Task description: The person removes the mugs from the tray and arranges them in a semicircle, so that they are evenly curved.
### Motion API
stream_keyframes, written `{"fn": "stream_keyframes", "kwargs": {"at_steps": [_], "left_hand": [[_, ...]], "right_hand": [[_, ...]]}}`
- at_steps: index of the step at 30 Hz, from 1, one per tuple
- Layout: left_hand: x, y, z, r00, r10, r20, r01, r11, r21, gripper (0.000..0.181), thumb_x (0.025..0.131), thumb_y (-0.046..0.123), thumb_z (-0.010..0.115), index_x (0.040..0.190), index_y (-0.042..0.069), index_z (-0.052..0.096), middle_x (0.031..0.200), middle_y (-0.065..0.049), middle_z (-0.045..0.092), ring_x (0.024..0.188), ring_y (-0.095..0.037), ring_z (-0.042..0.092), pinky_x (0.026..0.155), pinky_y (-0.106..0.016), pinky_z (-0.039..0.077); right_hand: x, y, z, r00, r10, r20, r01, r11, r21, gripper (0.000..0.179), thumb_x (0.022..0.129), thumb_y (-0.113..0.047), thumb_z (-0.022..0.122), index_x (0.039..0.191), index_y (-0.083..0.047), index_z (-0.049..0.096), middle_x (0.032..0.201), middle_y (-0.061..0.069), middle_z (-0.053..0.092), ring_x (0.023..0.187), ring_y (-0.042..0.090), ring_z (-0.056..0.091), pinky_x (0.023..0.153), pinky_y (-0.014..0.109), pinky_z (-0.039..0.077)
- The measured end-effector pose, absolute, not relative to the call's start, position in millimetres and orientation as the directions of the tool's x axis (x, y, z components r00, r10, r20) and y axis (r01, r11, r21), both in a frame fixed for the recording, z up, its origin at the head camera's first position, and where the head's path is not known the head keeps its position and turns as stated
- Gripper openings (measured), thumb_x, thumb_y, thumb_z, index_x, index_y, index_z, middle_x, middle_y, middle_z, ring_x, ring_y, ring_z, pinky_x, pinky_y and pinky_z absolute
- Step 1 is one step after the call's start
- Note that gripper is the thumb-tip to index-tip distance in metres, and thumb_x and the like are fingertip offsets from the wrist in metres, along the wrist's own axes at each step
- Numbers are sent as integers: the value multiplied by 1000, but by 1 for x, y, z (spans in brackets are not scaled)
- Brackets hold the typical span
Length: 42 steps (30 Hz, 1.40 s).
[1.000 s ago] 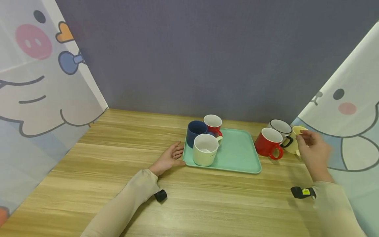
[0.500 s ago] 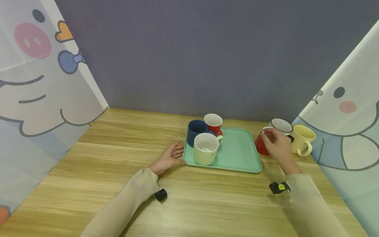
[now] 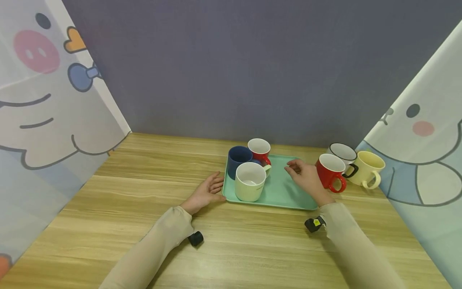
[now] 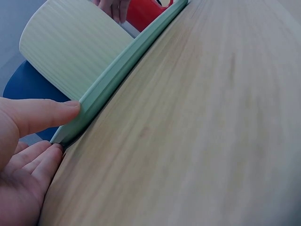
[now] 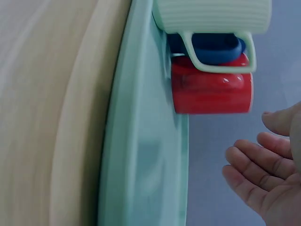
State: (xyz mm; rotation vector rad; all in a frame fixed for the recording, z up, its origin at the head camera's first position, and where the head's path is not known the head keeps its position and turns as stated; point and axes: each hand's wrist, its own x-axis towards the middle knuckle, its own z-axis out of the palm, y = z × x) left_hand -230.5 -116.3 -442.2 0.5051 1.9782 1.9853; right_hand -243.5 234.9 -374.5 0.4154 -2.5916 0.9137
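Note:
My left hand (image 3: 203, 194) lies at the left front corner of a mint green tray (image 3: 288, 188). Its fingers (image 4: 40, 162) are fairly straight beside the tray's edge, and the thumb touches the rim. Above the tray's right half hovers my right hand (image 3: 306, 178), holding nothing, its fingers (image 5: 256, 162) loosely bent. On the tray's left side stand a pale cream-green mug (image 3: 248, 186), a dark blue mug (image 3: 236, 162) behind it and a red mug (image 3: 260, 155) at the back. The red mug's lower part is partly hidden.
Right of the tray, a red mug (image 3: 325, 174), a white mug (image 3: 339, 152) with black rim and handle, and a yellow mug (image 3: 364, 170) stand close together on the wooden table (image 3: 231, 249). A grey wall (image 3: 231, 72) rises behind.
My right hand has moved left from the yellow mug, past the red mug, to above the tray with nothing in it. The left hand and the mugs on the tray stay put.

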Motion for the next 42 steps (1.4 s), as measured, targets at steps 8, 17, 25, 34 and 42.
{"fn": "stream_keyframes", "kwargs": {"at_steps": [8,17,25,34,42], "left_hand": [[-231,-116,-443,-898,438,36,37,-7,999,97,80,-18,69,155,-7,9,154,-32,28,140,-44,34,115,-43,35],[-231,-117,-442,-900,435,32,31,-9,999,97,80,-19,68,156,-7,9,154,-31,28,141,-43,34,116,-44,34],[-231,-116,-442,-897,440,36,32,-16,999,97,80,-18,69,156,-7,9,154,-31,28,140,-43,34,116,-44,34],[-230,-116,-443,-898,438,33,28,-17,999,96,81,-18,68,156,-6,9,154,-31,29,140,-43,34,116,-44,34],[-231,-116,-443,-895,444,37,31,-20,999,97,81,-18,68,156,-6,8,154,-31,28,141,-43,33,116,-44,34]], "right_hand": [[-255,214,-380,-915,-175,362,-370,718,-589,22,95,-13,68,106,6,68,94,18,71,83,32,68,76,47,59],[-269,195,-382,-950,-131,282,-302,607,-735,23,97,-11,66,107,8,68,97,21,72,88,32,69,78,39,60],[-283,190,-384,-983,-168,72,-140,442,-886,32,102,-10,56,115,19,61,106,24,68,86,22,69,81,32,61],[-286,191,-388,-982,-187,30,-90,319,-943,29,102,-2,52,114,24,56,98,10,69,79,3,64,85,32,60],[-288,195,-389,-989,-148,18,-58,271,-961,31,102,-1,51,117,26,54,88,2,68,74,3,64,84,30,60]]}}
